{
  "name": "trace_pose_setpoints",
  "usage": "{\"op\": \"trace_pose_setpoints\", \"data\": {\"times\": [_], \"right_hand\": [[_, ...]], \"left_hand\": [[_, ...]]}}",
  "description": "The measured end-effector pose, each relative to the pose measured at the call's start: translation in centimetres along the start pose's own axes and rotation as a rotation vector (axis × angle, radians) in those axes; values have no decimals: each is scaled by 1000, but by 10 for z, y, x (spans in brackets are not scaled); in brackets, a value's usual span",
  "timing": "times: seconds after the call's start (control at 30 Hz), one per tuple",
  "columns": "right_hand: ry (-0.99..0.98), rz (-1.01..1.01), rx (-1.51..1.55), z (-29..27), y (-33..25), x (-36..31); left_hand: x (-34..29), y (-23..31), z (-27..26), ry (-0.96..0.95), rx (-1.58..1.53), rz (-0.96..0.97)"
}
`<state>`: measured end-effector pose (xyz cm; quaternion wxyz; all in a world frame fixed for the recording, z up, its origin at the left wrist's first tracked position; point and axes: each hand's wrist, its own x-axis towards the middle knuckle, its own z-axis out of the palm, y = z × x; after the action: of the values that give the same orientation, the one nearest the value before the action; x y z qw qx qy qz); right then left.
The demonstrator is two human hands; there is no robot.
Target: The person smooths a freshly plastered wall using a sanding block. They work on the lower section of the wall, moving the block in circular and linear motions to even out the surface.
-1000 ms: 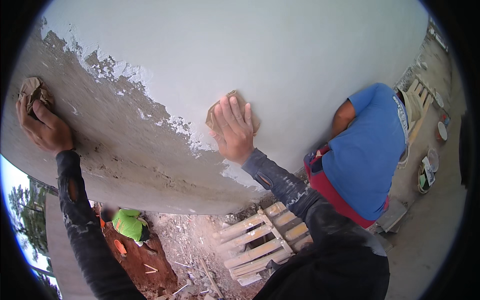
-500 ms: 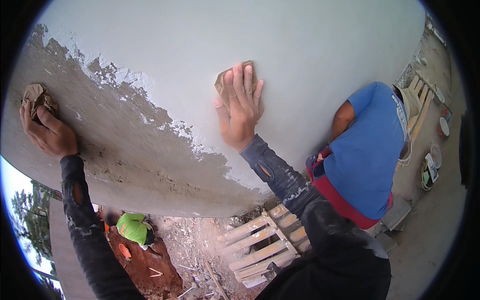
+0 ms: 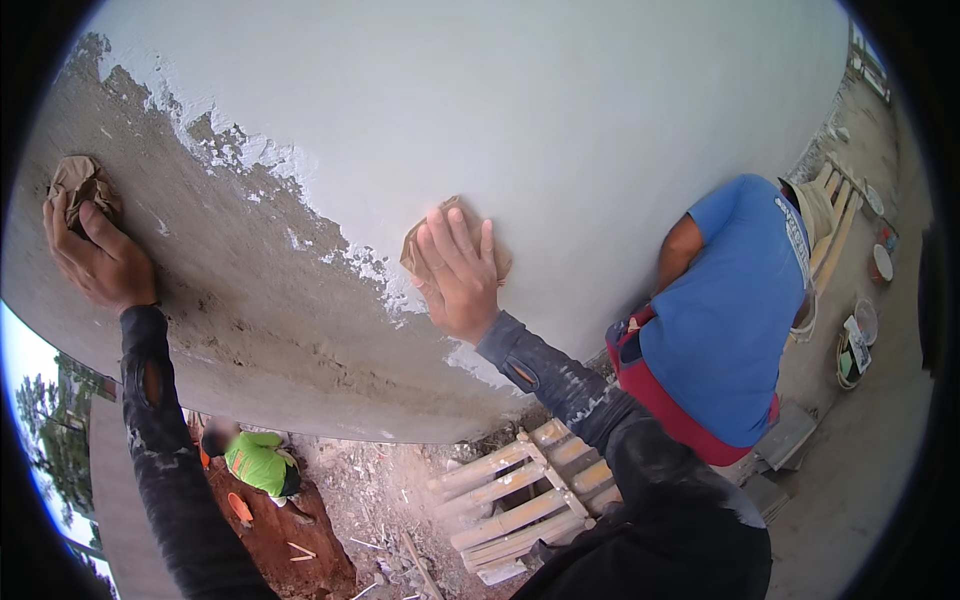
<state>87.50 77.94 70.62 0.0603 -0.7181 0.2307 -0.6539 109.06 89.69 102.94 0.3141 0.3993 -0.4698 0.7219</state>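
My right hand (image 3: 460, 275) presses a brown sheet of sandpaper (image 3: 412, 250) against the white-coated part of the wall (image 3: 600, 110). Its fingers lie nearly straight over the sheet, and the palm covers much of it. Over at the far left, my left hand (image 3: 105, 260) curls its fingers round a crumpled piece of brown paper (image 3: 75, 180), resting on the bare grey-brown plaster (image 3: 230, 250). Part of that paper is hidden by the fingers. A ragged edge of white coating (image 3: 300, 205) runs between the two hands.
A person in a blue shirt (image 3: 725, 310) bends close to the wall on the right. Wooden pallets (image 3: 520, 500) lie below, with rubble beside them. Another person in a green shirt (image 3: 262, 460) crouches over red soil at lower left. Buckets (image 3: 880, 262) stand at far right.
My right hand has slid down and slightly left across the white surface, taking the sandpaper with it. My left hand stays in nearly the same place on the plaster.
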Motion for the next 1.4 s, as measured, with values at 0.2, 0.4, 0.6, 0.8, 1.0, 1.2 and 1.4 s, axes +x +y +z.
{"op": "trace_pose_setpoints", "data": {"times": [0.2, 0.4, 0.6, 0.8, 1.0, 1.2, 1.4], "right_hand": [[394, 224, -12, -19, 31, 45], [-14, -116, -21, -20, -20, 77], [318, 125, -109, -46, 63, 54], [72, -128, -148, -46, 5, 116], [-22, -144, -241, -51, 71, 26], [217, -113, -186, -45, -5, 152], [-172, -416, -207, -26, -5, 78]], "left_hand": [[-2, -6, -4, -10, 37, -24], [4, 0, -5, -25, 51, -62], [-1, 6, -4, -28, 63, -76], [-8, 11, -4, -59, 54, -145], [-4, 5, -1, -47, 87, -135], [0, -5, -6, -48, 121, -122], [0, -1, -9, -72, 127, -145]]}}
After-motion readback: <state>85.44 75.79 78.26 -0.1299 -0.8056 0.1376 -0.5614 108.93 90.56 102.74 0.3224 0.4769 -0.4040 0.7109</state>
